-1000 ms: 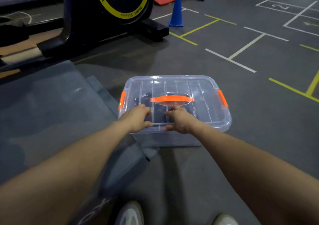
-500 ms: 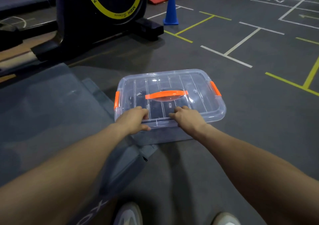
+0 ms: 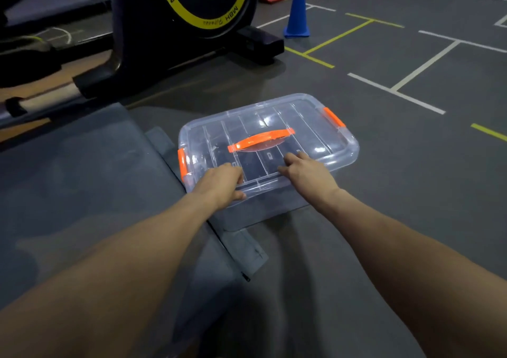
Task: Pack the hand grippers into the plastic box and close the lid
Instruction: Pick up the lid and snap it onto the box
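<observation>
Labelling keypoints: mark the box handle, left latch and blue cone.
handle [image 3: 260, 139]: head view, middle of the orange strap on the lid.
left latch [image 3: 182, 163]: head view, orange clip's outer face.
blue cone [image 3: 298, 9]: head view, mid body.

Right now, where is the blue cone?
In the head view the blue cone stands on the floor at upper centre-right, beyond the plastic box, right of the exercise machine.

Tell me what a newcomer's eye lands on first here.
First, the clear plastic box on the grey floor mid-frame, lid on, with its orange handle. The left hand and right hand rest on the lid's near edge. Behind stand an exercise bike and a blue cone.
</observation>
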`<control>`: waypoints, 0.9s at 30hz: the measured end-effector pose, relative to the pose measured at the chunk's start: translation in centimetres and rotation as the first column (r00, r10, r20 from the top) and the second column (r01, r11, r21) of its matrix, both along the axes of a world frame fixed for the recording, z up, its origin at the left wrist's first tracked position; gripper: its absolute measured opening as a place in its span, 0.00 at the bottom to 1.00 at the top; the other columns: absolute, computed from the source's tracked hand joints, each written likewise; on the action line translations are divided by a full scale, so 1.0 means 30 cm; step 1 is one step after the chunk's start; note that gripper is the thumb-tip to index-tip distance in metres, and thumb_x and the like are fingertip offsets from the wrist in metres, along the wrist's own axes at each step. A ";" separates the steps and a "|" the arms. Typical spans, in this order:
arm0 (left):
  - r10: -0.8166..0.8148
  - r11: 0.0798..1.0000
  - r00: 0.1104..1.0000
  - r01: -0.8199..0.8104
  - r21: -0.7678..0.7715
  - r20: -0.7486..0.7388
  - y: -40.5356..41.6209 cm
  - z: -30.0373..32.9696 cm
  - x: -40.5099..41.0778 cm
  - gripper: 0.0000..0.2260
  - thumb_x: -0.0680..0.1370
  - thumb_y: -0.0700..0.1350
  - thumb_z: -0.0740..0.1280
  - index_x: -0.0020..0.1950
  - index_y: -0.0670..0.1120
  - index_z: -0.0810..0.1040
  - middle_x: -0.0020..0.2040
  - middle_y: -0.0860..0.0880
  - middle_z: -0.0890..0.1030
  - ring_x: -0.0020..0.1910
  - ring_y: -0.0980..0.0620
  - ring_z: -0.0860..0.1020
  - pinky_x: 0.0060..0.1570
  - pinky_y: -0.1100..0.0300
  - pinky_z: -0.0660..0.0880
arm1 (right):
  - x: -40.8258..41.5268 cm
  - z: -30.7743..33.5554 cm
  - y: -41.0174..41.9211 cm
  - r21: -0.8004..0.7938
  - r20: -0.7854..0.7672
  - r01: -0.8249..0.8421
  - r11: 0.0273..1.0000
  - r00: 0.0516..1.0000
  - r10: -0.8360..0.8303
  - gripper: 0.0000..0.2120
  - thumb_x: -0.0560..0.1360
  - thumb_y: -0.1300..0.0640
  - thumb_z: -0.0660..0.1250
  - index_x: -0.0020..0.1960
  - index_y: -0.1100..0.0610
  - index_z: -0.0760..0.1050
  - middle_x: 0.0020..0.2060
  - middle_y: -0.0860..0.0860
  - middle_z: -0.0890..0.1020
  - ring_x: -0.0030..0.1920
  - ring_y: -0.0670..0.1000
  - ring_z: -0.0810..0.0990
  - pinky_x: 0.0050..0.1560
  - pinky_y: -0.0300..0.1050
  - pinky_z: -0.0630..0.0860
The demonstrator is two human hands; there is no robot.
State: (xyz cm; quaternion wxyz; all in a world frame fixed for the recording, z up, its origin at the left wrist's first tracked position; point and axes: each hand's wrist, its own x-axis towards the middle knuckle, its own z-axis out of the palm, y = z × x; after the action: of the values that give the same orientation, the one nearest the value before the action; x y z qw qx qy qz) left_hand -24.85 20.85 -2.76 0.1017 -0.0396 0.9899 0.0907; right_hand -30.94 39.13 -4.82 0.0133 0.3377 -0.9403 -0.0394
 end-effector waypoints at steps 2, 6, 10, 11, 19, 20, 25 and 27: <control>0.036 0.999 0.999 -0.036 0.017 -0.006 -0.010 -0.008 -0.015 0.13 0.74 0.50 0.69 0.54 0.45 0.74 0.57 0.46 0.76 0.56 0.43 0.75 0.52 0.56 0.70 | -0.040 -0.006 -0.027 -0.003 -0.019 -0.006 1.000 1.000 0.006 0.15 0.79 0.63 0.55 0.61 0.56 0.75 0.59 0.53 0.71 0.59 0.56 0.71 0.43 0.46 0.68; 0.114 0.992 0.992 -0.111 0.057 -0.045 -0.003 -0.023 -0.033 0.14 0.75 0.50 0.69 0.56 0.43 0.74 0.58 0.43 0.75 0.57 0.41 0.75 0.55 0.55 0.71 | -0.107 -0.016 -0.066 -0.013 -0.050 -0.006 1.000 0.999 0.005 0.15 0.79 0.63 0.54 0.60 0.57 0.76 0.59 0.53 0.72 0.59 0.56 0.71 0.47 0.48 0.72; 0.163 0.983 0.982 -0.153 0.104 -0.096 0.008 -0.048 -0.034 0.14 0.74 0.50 0.70 0.54 0.45 0.75 0.55 0.45 0.76 0.55 0.42 0.76 0.54 0.53 0.72 | -0.132 -0.024 -0.065 0.005 -0.044 -0.041 0.999 0.998 0.041 0.17 0.80 0.64 0.52 0.64 0.58 0.72 0.63 0.54 0.71 0.60 0.58 0.71 0.54 0.50 0.72; 0.168 0.981 0.981 -0.156 0.117 -0.099 0.011 -0.053 -0.033 0.13 0.73 0.50 0.70 0.53 0.45 0.75 0.55 0.45 0.77 0.55 0.43 0.76 0.54 0.53 0.73 | -0.130 -0.030 -0.061 -0.004 -0.053 -0.047 0.999 0.997 0.047 0.17 0.80 0.64 0.52 0.64 0.59 0.72 0.63 0.55 0.72 0.59 0.59 0.72 0.55 0.50 0.72; 0.152 0.985 0.984 -0.142 0.102 -0.091 0.019 -0.040 -0.034 0.12 0.73 0.50 0.70 0.53 0.46 0.75 0.55 0.46 0.76 0.55 0.43 0.75 0.55 0.51 0.73 | -0.110 -0.043 -0.076 -0.023 -0.004 -0.059 0.998 0.998 0.059 0.17 0.79 0.64 0.55 0.67 0.62 0.69 0.62 0.58 0.71 0.62 0.61 0.69 0.63 0.52 0.68; 0.150 0.985 0.985 -0.141 0.100 -0.082 0.023 -0.040 -0.034 0.13 0.73 0.50 0.71 0.53 0.46 0.75 0.55 0.46 0.77 0.55 0.44 0.75 0.55 0.51 0.73 | -0.110 -0.045 -0.072 -0.038 0.009 -0.046 0.998 0.999 0.046 0.16 0.78 0.65 0.57 0.64 0.63 0.72 0.61 0.58 0.72 0.61 0.62 0.70 0.62 0.53 0.70; 0.188 0.979 0.978 -0.180 0.094 -0.090 0.029 -0.032 -0.042 0.11 0.73 0.48 0.70 0.52 0.46 0.74 0.54 0.46 0.77 0.54 0.44 0.76 0.54 0.50 0.74 | -0.113 -0.048 -0.082 -0.146 0.027 -0.044 0.988 0.998 0.048 0.12 0.74 0.67 0.64 0.56 0.66 0.78 0.55 0.61 0.76 0.58 0.64 0.72 0.58 0.55 0.74; 0.190 0.980 0.979 -0.184 0.079 -0.079 0.036 -0.028 -0.035 0.11 0.74 0.49 0.69 0.53 0.46 0.73 0.56 0.46 0.76 0.55 0.44 0.75 0.54 0.50 0.73 | -0.108 -0.043 -0.088 -0.126 0.041 -0.027 0.992 0.999 0.032 0.13 0.75 0.67 0.62 0.58 0.65 0.77 0.57 0.60 0.75 0.59 0.63 0.71 0.60 0.55 0.73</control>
State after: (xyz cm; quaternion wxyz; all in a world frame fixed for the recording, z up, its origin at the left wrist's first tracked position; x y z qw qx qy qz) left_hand -25.91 21.93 -3.59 0.0512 -0.1248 0.9814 0.1367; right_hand -34.16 36.49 -6.11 0.0148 0.3508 -0.9360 0.0272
